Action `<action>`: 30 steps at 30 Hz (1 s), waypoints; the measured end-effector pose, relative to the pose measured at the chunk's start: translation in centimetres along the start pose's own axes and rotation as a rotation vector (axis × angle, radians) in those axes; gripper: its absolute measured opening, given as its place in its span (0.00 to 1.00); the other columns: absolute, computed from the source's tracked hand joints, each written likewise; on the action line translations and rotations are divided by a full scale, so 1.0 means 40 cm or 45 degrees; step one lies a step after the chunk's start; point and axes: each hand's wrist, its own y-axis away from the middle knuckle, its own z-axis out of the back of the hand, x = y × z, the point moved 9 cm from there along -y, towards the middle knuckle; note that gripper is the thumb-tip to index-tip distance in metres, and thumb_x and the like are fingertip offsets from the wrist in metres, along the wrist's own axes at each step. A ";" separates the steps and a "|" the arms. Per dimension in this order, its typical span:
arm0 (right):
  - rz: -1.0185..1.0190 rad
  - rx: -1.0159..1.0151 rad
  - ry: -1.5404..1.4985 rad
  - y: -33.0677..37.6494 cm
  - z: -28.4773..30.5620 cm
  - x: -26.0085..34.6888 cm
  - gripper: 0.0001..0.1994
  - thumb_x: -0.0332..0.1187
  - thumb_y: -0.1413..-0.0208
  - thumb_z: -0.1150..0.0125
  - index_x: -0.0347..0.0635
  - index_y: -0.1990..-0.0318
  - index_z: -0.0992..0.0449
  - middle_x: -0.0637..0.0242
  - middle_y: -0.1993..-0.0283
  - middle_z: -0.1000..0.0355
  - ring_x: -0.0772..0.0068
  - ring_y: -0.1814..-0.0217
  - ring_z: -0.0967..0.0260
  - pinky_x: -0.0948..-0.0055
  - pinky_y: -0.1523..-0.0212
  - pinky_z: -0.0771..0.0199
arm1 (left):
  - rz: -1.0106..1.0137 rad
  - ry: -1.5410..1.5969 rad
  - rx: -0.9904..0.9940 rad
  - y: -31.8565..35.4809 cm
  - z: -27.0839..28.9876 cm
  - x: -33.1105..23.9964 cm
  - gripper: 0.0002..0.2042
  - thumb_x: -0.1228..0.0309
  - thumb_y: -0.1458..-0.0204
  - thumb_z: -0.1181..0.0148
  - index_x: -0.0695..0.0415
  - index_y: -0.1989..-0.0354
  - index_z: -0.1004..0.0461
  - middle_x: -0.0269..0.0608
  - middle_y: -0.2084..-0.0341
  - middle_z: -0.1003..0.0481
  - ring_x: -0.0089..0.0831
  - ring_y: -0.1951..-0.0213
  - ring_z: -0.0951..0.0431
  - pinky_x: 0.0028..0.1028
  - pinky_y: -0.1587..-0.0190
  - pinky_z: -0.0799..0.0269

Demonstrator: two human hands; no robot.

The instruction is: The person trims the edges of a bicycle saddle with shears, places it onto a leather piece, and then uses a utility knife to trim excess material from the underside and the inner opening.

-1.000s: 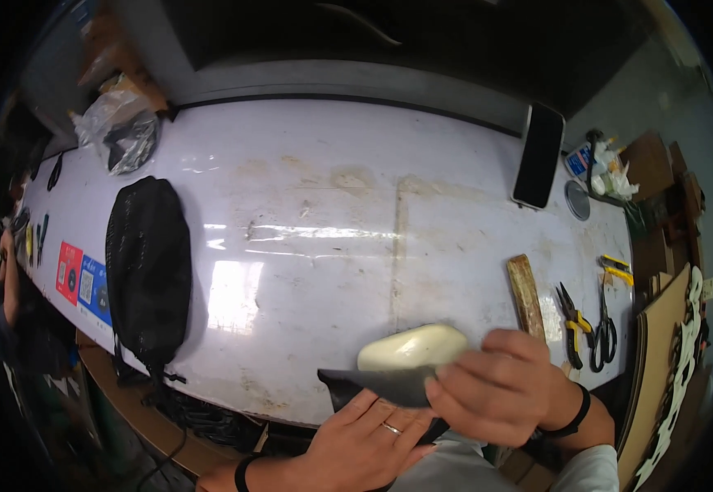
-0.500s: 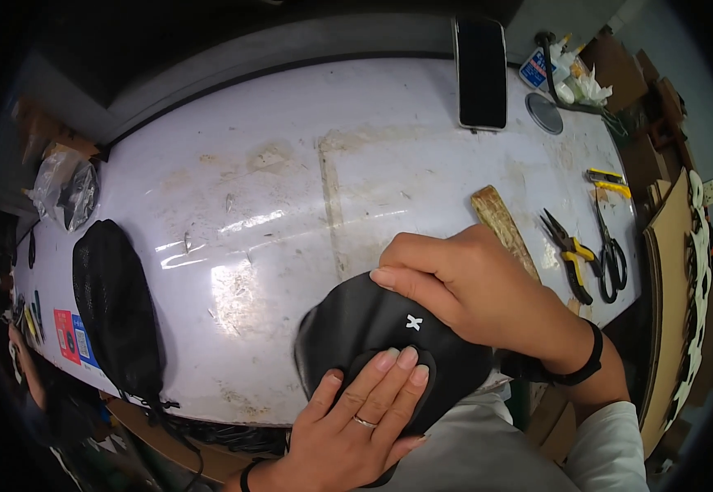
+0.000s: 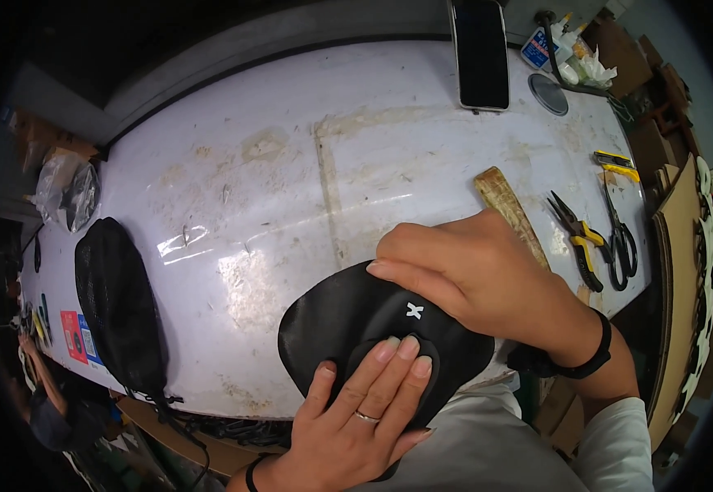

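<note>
Left hand (image 3: 356, 414): palm down, fingers (image 3: 401, 357) extended and held close together, pressing flat on the near part of a black oval pad (image 3: 340, 324). Nothing is gripped; the contact is a flat press. A ring sits on one finger and a dark band circles the wrist.

Right hand (image 3: 475, 279): laid over the far right part of the same pad, fingers curled loosely, tips bearing on the black surface just above a small white mark. The hand closes on nothing; it rests and presses. A black band is worn at the wrist, with a white sleeve behind it.

The pad lies on the near edge of the bench (image 3: 291, 164), directly in front of the person and partly overhanging the lap.

Bench surface: white, glossy, stained and scuffed, with a faint seam running front to back. A wooden ruler (image 3: 508, 205) lies just right of the right hand. Further right are yellow-handled pliers (image 3: 578, 238) and black scissors (image 3: 619, 234), side by side. A dark phone (image 3: 481, 51) lies face up at the far edge, with a round grey lid (image 3: 548, 93) beside it. A long black mesh bag (image 3: 119, 307) lies at the left end, well apart from the pad.

Surroundings: cardboard pieces stand along the right; a clear plastic bag (image 3: 65, 190) sits at far left.
</note>
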 end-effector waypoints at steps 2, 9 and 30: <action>0.026 0.002 0.073 0.000 0.003 0.010 0.05 0.31 0.39 0.32 0.40 0.64 0.20 0.59 0.75 0.25 0.57 0.77 0.26 0.66 0.76 0.31 | 0.006 0.010 -0.003 0.002 -0.003 0.002 0.30 0.49 0.31 0.56 0.56 0.28 0.34 0.44 0.27 0.37 0.40 0.26 0.38 0.53 0.30 0.51; 0.118 -0.043 0.139 -0.001 0.022 0.030 0.05 0.30 0.41 0.30 0.39 0.64 0.19 0.62 0.74 0.24 0.60 0.76 0.25 0.68 0.76 0.30 | -0.018 -0.019 -0.023 -0.002 -0.007 0.000 0.30 0.48 0.30 0.59 0.56 0.28 0.33 0.43 0.28 0.36 0.39 0.27 0.37 0.53 0.28 0.54; 0.040 -0.096 0.254 -0.004 0.008 -0.024 0.09 0.39 0.34 0.38 0.45 0.57 0.22 0.58 0.75 0.26 0.50 0.76 0.29 0.56 0.76 0.34 | 0.006 -0.053 -0.010 0.000 -0.008 -0.005 0.31 0.48 0.31 0.58 0.57 0.28 0.34 0.45 0.26 0.38 0.40 0.25 0.40 0.64 0.28 0.66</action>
